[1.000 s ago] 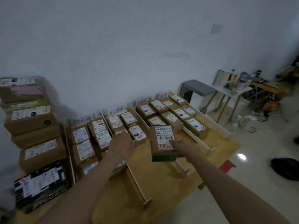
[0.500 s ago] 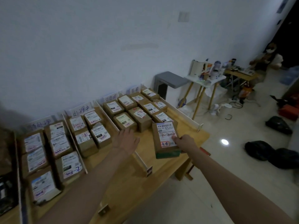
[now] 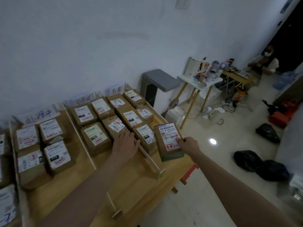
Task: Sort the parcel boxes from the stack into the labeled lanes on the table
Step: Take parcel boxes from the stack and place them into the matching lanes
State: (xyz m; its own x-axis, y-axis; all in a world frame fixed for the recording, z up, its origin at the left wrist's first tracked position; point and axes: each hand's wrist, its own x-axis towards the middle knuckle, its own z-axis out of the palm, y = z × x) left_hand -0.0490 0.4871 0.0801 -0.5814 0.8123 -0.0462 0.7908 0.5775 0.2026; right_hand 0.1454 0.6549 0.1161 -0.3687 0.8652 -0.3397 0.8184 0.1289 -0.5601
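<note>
Parcel boxes [image 3: 96, 139] matt brown cardboard, white paper labels; table [image 3: 136, 185] smooth pale wood; lane dividers [image 3: 148, 158] thin wood; floor [image 3: 213, 161] glossy tile

My right hand [image 3: 186, 145] covers the near right corner of the parcel box [image 3: 168, 141] I grip, and my fingers beneath it are hidden. My left hand [image 3: 126, 144] masks part of the lane divider [image 3: 147, 154]. The leftmost boxes [image 3: 6, 208] are cut by the frame's edge. Print on the lane labels [image 3: 38, 114] is too blurred for me to read
</note>
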